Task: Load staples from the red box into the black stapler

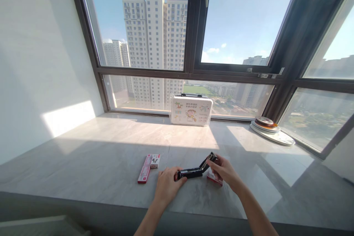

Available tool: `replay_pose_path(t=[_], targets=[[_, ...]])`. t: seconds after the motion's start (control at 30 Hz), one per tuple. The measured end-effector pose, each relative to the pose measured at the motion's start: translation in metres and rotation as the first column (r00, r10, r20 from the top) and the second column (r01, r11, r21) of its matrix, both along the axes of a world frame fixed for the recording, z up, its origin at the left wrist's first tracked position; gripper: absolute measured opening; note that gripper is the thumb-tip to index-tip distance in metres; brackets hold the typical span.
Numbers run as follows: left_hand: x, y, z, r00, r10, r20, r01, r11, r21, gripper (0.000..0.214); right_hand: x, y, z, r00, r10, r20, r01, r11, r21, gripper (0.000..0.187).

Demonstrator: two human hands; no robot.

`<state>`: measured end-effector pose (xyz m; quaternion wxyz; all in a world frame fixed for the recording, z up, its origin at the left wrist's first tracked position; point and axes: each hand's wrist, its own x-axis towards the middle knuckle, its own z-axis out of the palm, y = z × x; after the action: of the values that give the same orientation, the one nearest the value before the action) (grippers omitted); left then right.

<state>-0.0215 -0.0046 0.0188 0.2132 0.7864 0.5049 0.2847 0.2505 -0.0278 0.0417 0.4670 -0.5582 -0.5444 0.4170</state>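
A black stapler [190, 172] is opened at an angle just above or on the marble sill, its upper arm swung up to the right. My left hand [168, 184] grips its left end between thumb and fingers. With my right hand [222, 169] I pinch the raised arm near its tip. Partly behind my right hand sits a small red-and-white box [215, 179]. Left of my left hand lie a long red-and-white box [144, 171] and a smaller box [155, 161] with a dark picture printed on it, touching each other.
A white carrying case [191, 110] with cartoon prints and a dark handle stands upright against the window. Stacked plates [267, 127] sit in the right corner. The marble sill [105, 177] ends at a front edge near me. A white wall closes off the left.
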Motion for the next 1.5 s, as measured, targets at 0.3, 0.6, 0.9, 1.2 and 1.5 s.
replay_pose_path(t=[0.3,0.6,0.9,1.2,1.5], targets=[[-0.001,0.0,0.005,0.999,-0.014,-0.033,0.013,1.0,-0.025,0.031,-0.039,0.011,0.013,0.877,0.04,0.478,-0.148,0.971,0.19,0.035],[0.0,0.003,-0.002,0.999,-0.008,-0.033,0.008,1.0,-0.009,0.023,-0.062,0.028,0.008,0.724,0.104,0.682,-0.221,0.971,0.087,0.031],[0.016,-0.013,0.0,0.999,-0.042,-0.026,0.044,0.995,0.092,0.032,-0.027,0.061,0.001,0.677,-0.046,0.735,-0.068,0.99,0.124,0.04],[0.106,-0.041,0.006,0.913,-0.402,0.076,0.394,0.914,0.102,0.052,0.046,0.045,-0.008,0.672,-0.165,0.722,0.08,0.985,0.15,0.042],[0.131,-0.055,0.006,0.899,-0.438,-0.001,0.435,0.894,0.107,0.044,0.084,0.007,-0.019,0.617,-0.319,0.72,0.271,0.944,0.186,0.044]])
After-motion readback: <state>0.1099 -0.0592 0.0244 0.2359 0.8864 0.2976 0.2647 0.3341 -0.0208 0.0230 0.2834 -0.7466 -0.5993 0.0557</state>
